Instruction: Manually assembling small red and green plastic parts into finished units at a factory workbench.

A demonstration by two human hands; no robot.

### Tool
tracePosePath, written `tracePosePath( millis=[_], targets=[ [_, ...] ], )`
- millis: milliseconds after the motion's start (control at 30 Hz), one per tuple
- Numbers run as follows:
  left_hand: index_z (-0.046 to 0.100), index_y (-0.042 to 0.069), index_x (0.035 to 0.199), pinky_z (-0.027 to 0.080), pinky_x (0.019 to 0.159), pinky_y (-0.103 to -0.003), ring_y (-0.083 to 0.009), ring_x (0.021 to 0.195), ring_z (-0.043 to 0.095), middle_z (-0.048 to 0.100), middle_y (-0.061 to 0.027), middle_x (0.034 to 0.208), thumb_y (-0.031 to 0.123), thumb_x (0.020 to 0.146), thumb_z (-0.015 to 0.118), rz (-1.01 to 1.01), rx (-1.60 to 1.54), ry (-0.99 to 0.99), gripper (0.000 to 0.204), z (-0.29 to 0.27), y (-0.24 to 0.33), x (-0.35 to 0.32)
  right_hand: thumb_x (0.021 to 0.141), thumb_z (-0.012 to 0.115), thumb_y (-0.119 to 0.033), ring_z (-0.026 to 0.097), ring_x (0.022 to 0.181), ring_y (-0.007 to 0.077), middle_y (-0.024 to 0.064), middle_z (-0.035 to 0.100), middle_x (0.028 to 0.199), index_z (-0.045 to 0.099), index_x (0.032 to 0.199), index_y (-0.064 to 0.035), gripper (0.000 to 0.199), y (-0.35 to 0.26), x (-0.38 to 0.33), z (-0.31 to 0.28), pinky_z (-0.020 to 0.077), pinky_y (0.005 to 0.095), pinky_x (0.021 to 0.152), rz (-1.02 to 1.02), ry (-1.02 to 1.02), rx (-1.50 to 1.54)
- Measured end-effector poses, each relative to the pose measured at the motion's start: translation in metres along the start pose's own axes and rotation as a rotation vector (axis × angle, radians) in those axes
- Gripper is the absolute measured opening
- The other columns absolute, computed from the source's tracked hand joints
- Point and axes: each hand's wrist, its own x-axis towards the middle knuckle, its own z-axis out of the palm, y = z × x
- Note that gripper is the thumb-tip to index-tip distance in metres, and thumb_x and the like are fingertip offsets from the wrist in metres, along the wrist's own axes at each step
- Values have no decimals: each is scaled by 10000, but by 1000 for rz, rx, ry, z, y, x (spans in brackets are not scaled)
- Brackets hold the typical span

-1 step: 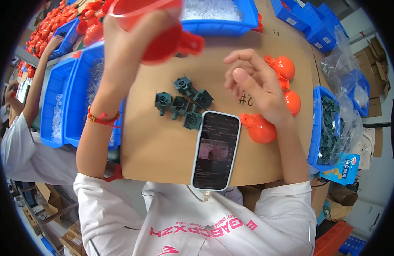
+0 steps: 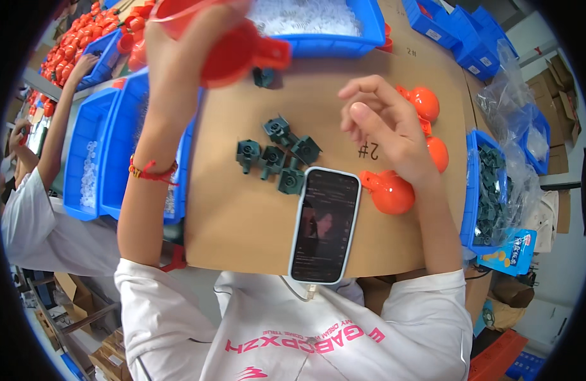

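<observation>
My left hand (image 2: 185,54) is closed around a red plastic cup-shaped shell (image 2: 232,60) with a short tab on its side, lifted above the table's far left. A second red rim shows above the fingers, and I cannot tell whether it belongs to the same piece. Over the right half of the table my right hand (image 2: 388,130) hovers with loosely bent, parted fingers and nothing in them. Round orange-red shells (image 2: 394,193) lie beside and beneath it. Between the hands sits a cluster of dark green square parts (image 2: 272,159). Another green part (image 2: 263,77) lies farther back.
A phone (image 2: 324,225) with a lit screen and cable lies at the near edge. Blue bins hold clear pieces (image 2: 312,18), springs and small white parts at left, and green parts (image 2: 490,197) at right. Another person's arm (image 2: 58,127) reaches in at the left.
My left hand has shifted slightly left with the red shell, uncovering the far green part. My right hand stays nearly still. The whole view has shifted a little.
</observation>
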Motion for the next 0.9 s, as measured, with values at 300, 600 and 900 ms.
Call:
tracePosePath(
  millis=[300, 600, 900],
  targets=[
    [462, 12, 1141, 501, 775, -270, -177, 903, 598, 589, -132, 1023, 198, 706, 771, 578, 320, 518, 566, -58, 16, 46, 823, 523, -142, 552, 714, 134, 41, 599, 769, 623, 908, -30, 172, -37, 85, -2, 434, 286, 633, -296, -7, -665],
    [459, 17, 1086, 475, 806, -280, -168, 933, 565, 560, -105, 1019, 245, 688, 798, 638, 293, 560, 570, -73, 17, 49, 745, 513, -131, 617, 813, 243, 110, 642, 875, 648, 992, -99, 283, -33, 183, 40, 480, 358, 712, -253, 10, -1106],
    [443, -19, 1100, 521, 726, -248, -166, 866, 613, 589, -145, 985, 182, 730, 756, 647, 109, 554, 524, -79, 16, 55, 769, 583, -247, 579, 1008, 294, 166, 603, 1085, 571, 1141, -115, 395, 4, 232, 43, 450, 373, 868, -70, -218, -1306]
  ],
)
